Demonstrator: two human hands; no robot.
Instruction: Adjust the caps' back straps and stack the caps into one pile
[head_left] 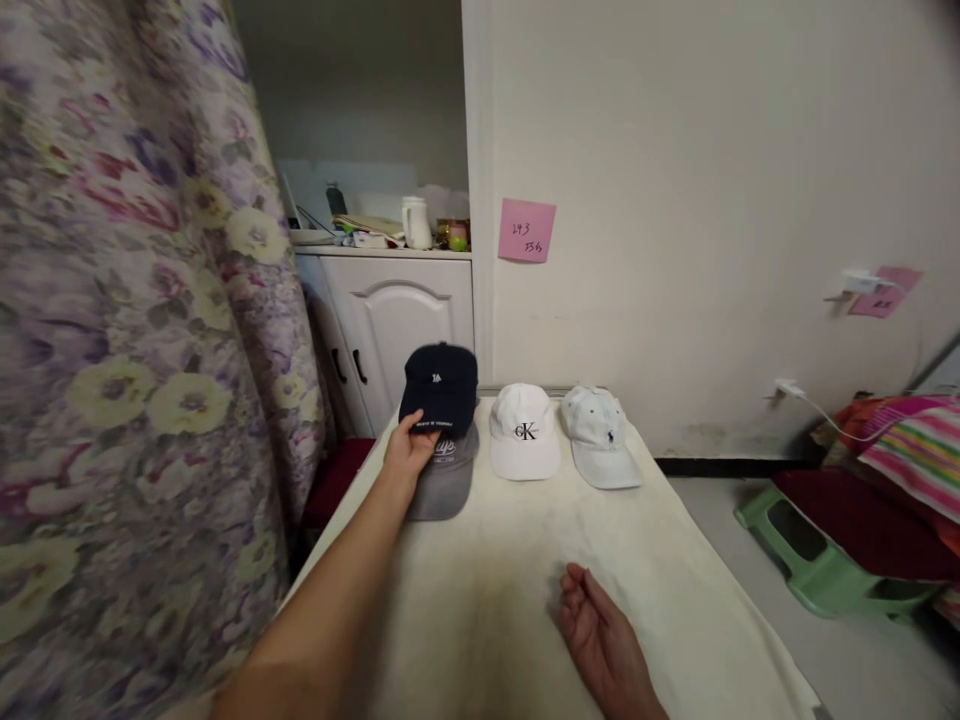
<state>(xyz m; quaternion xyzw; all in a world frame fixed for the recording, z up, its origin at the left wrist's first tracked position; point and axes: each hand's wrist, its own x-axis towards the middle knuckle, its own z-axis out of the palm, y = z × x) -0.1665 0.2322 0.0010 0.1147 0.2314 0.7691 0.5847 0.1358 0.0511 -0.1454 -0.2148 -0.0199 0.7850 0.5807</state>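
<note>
A navy cap [442,385] with small white lettering is in my left hand [411,442], its fingers closed on the brim's left edge. Directly beneath it, a grey cap [442,490] with white script lies on the cloth-covered table; the navy cap hides its upper part. To the right sit a white cap [523,440] with a black monogram and a pale cap [602,440] with a small dark emblem. My right hand [598,632] is near the table's front, palm turned up, fingers loosely curled and holding nothing.
A cream cloth covers the table [660,580]. Left of it hangs a floral curtain [150,350]. Behind stands a white cabinet [409,310] with a white jug [416,222] on top. On the right floor is a green stool [810,560] with a dark red top.
</note>
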